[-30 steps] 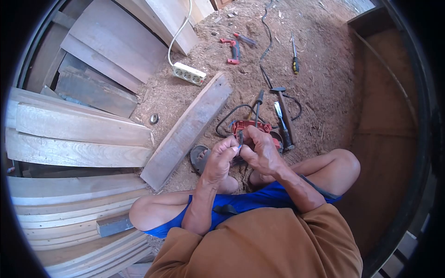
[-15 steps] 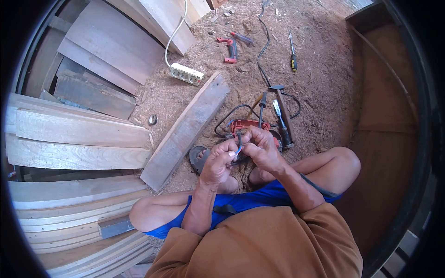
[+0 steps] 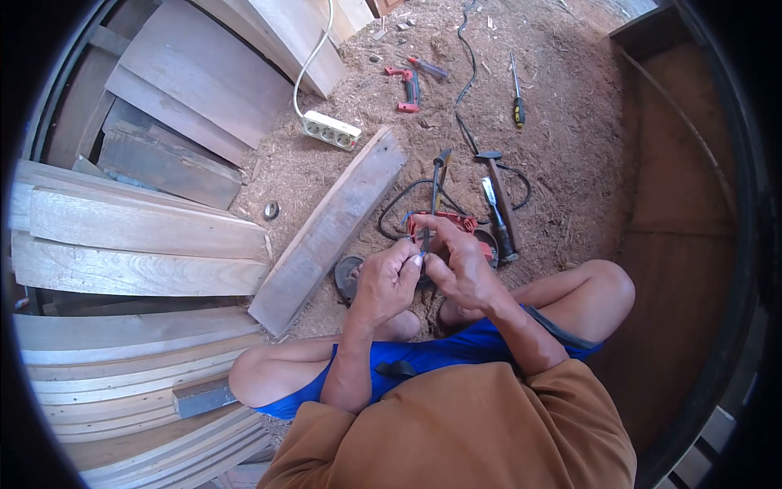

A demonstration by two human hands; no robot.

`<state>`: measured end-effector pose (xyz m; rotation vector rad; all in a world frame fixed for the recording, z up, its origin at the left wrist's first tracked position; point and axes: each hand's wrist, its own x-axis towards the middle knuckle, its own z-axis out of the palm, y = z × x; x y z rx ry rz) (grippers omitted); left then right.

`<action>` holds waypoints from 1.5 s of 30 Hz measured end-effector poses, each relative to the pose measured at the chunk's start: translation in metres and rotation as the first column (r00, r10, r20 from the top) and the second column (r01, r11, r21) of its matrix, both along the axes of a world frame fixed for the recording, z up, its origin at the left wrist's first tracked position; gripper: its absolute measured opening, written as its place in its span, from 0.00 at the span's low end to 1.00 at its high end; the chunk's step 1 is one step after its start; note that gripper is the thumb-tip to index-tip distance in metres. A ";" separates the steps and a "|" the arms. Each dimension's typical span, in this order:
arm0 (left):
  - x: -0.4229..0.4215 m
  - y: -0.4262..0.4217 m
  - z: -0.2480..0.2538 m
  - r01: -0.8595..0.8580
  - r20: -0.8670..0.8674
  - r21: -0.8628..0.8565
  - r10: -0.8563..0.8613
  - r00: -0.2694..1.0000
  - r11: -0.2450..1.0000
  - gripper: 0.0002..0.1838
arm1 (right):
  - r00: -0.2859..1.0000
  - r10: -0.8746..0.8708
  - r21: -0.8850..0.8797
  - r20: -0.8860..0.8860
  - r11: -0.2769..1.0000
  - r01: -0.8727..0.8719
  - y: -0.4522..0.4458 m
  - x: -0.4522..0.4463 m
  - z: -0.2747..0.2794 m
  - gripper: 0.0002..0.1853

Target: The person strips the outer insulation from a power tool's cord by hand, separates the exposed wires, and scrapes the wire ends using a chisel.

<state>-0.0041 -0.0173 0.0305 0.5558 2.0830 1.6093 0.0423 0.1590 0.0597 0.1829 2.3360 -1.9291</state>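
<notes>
My left hand (image 3: 384,284) is closed in a pinch, thumb and fingertips on a thin blue wire (image 3: 423,254). Right beside it, my right hand (image 3: 464,269) has its fingers bent round a dark cable end (image 3: 425,235), the index finger reaching over the top. The fingers mostly hide the wire. Beneath the hands lies an opened red power tool housing (image 3: 466,221), partly covered. A dark rod-like piece with a thicker tip (image 3: 437,175) stands out beyond the hands. To the right lie a chisel (image 3: 498,213) and a hammer (image 3: 502,191).
A wooden beam (image 3: 326,236) lies left of my feet, near a roll of tape (image 3: 271,210). Farther off are a power strip (image 3: 331,130), a red and grey handle piece (image 3: 409,90) and a screwdriver (image 3: 518,98). Stacked boards (image 3: 147,236) line the left side.
The rod-like piece has swung left at its far tip. My right index finger has stretched out further, and less of the blue wire shows between the hands.
</notes>
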 end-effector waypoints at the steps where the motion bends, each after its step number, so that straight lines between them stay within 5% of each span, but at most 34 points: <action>1: 0.000 -0.003 -0.001 0.022 0.067 0.046 -0.026 0.997 0.999 0.05 | 1.000 0.010 -0.054 -0.003 0.998 -0.010 -0.001 0.001 -0.002 0.19; 5: 0.000 -0.013 0.000 0.039 0.210 0.388 -0.130 0.969 0.921 0.06 | 0.995 -0.095 -0.328 0.026 0.939 0.099 -0.008 -0.002 -0.044 0.15; 8: 0.001 -0.008 0.014 0.095 0.241 0.508 -0.246 0.939 0.856 0.07 | 0.972 -0.128 -0.631 0.198 0.742 0.227 0.000 -0.005 -0.050 0.11; 12: -0.002 -0.004 -0.022 -0.312 0.537 0.710 -0.199 0.819 0.632 0.07 | 0.970 -0.089 -0.663 0.225 0.716 0.219 0.007 -0.006 -0.028 0.10; 16: -0.004 0.002 -0.021 -0.434 0.557 0.698 -0.052 0.829 0.570 0.12 | 0.965 -0.075 -0.756 0.251 0.607 0.244 0.013 -0.007 -0.030 0.10; 21: 0.004 0.016 -0.021 -0.183 0.304 0.575 0.000 0.953 0.797 0.16 | 0.943 -0.087 -0.866 0.321 0.377 0.330 0.017 -0.006 -0.021 0.09; 24: 0.007 0.017 -0.036 -0.109 0.205 0.499 0.005 0.979 0.860 0.13 | 0.944 -0.099 -0.871 0.314 0.367 0.328 0.020 -0.006 -0.028 0.09; 27: 0.008 0.013 -0.031 -0.140 0.268 0.481 0.007 0.963 0.866 0.10 | 0.918 -0.233 -0.653 0.320 0.648 0.392 0.024 -0.006 -0.030 0.09; 29: 0.009 0.011 -0.033 -0.187 0.296 0.485 0.041 0.954 0.855 0.09 | 0.961 -0.264 -0.076 -0.078 0.963 0.258 0.027 -0.005 -0.018 0.11; 30: 0.009 0.010 -0.032 -0.183 0.310 0.482 0.028 0.950 0.857 0.10 | 0.952 -0.167 0.264 -0.258 0.935 0.236 0.027 -0.006 -0.006 0.13; 33: 0.008 0.009 -0.025 -0.176 0.340 0.483 0.001 0.940 0.858 0.12 | 0.849 0.107 0.553 -0.517 0.799 0.236 0.024 -0.008 0.028 0.16; 37: 0.005 0.008 -0.021 -0.142 0.329 0.501 -0.036 0.944 0.854 0.14 | 0.856 0.168 0.343 -0.488 0.939 0.012 0.018 -0.004 0.016 0.18; 41: 0.004 0.003 -0.014 -0.093 0.356 0.497 -0.105 0.928 0.863 0.14 | 0.888 0.289 0.471 -0.358 0.877 -0.095 0.027 -0.005 0.015 0.17; 45: 0.001 0.002 -0.009 -0.005 0.319 0.305 -0.098 0.943 0.952 0.10 | 0.859 0.369 0.617 -0.355 0.783 -0.081 0.026 -0.007 0.015 0.09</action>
